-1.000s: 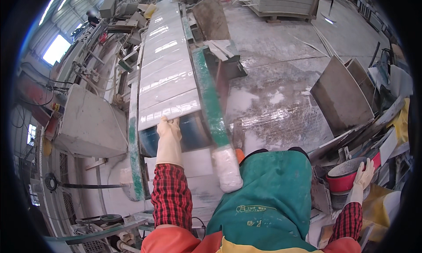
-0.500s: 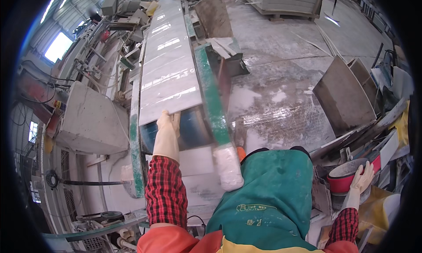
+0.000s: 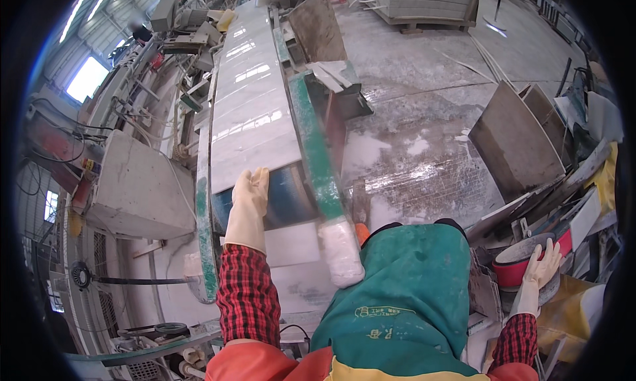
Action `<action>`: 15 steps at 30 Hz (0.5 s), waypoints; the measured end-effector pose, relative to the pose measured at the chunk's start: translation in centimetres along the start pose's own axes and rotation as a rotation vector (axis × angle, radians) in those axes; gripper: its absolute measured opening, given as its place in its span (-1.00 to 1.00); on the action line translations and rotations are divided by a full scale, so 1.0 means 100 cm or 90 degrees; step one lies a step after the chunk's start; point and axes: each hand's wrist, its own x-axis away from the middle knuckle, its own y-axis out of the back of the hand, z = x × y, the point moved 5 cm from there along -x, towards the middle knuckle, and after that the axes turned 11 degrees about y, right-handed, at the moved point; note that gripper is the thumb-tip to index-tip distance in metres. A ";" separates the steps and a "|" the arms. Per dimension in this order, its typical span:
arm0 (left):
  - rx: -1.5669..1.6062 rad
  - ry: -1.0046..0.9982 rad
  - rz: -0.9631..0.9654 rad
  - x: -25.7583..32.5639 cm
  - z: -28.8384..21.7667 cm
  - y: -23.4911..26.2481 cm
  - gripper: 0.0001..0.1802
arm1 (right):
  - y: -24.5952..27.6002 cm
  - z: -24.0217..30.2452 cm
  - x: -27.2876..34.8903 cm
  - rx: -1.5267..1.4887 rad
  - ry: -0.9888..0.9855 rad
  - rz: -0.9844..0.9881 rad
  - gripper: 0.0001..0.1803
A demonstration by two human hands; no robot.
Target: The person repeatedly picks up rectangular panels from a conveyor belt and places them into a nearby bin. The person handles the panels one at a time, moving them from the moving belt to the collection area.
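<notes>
The left hand [image 3: 250,194], gloved, lies flat with fingers extended on the near end of a pale stone slab [image 3: 248,116] carried on a green-railed conveyor [image 3: 315,149]. The right hand [image 3: 543,265], gloved, rests on the rim of a red bowl [image 3: 513,265] well to the right. A green apron [image 3: 404,295] hangs between both hands.

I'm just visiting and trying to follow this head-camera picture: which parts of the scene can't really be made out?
- Left hand: gloved, lying on the pale stone slab; its palm side is turned away, so grip is unclear.
- Right hand: on the red-banded bucket; the bucket's contents are hidden by the rim and clutter.
- Slab's far end: too small and bent by the fisheye.
- Floor at the feet: covered by the green apron.
</notes>
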 end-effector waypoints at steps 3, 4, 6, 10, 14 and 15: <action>0.650 0.573 -0.017 0.012 0.013 0.013 -0.60 | 0.013 -0.004 -0.015 -0.121 -0.039 -0.013 -0.48; 0.568 0.532 0.042 0.018 0.012 0.013 -0.58 | 0.019 -0.006 -0.025 -0.185 -0.060 -0.009 -0.48; -0.310 -0.182 0.095 0.021 0.003 0.003 -0.53 | 0.015 -0.018 -0.043 -0.137 -0.052 0.012 -0.46; -0.732 -0.501 0.141 0.037 0.070 -0.016 -0.44 | -0.017 -0.051 -0.060 0.001 -0.036 -0.028 -0.40; -1.152 -1.019 0.260 0.024 0.141 -0.028 -0.37 | -0.029 -0.047 -0.072 0.022 -0.109 0.070 -0.38; -1.190 -0.960 0.249 0.041 0.173 -0.040 -0.36 | -0.025 -0.049 -0.071 0.029 -0.110 0.075 -0.38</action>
